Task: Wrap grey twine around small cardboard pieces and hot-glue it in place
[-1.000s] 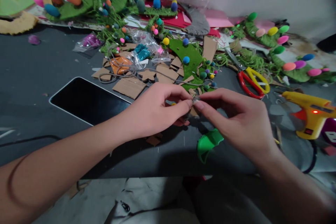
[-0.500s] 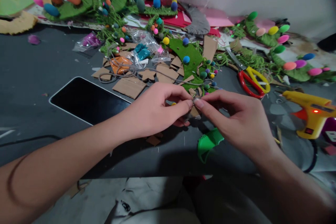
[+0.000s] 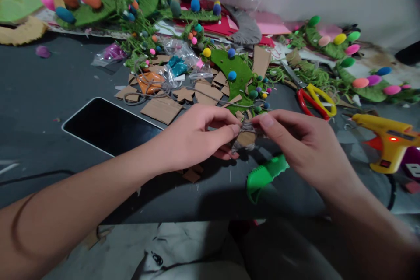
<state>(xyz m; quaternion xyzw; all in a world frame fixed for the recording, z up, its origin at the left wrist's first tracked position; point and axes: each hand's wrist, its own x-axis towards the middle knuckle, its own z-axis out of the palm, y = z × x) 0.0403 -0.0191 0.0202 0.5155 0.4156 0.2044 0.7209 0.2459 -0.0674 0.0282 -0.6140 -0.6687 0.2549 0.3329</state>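
Note:
My left hand [image 3: 200, 135] pinches a small cardboard star [image 3: 246, 139] between thumb and fingers. Grey yarn is wound around the star's points, and its middle shows bare brown. Just to the right, my right hand [image 3: 295, 140] is closed, thumb against forefinger, at the grey yarn [image 3: 210, 101] by the star's upper edge. That yarn trails leftward over the cardboard scraps. An unwrapped cardboard star [image 3: 183, 94] lies behind my left hand. Below my right hand rests a green plastic cutter [image 3: 262, 177], its far end partly covered by the hand.
A phone [image 3: 111, 124] lies at left. Red-and-yellow scissors [image 3: 311, 96] and a yellow glue gun [image 3: 387, 140] with a lit red light are at right. Green yarn-wrapped pieces with coloured balls [image 3: 239, 68] and plastic bags [image 3: 111, 52] crowd the back.
My right hand has moved slightly right, away from my left fingertips, uncovering the yarn-wound star. More of the green cutter shows. My left hand stays in place.

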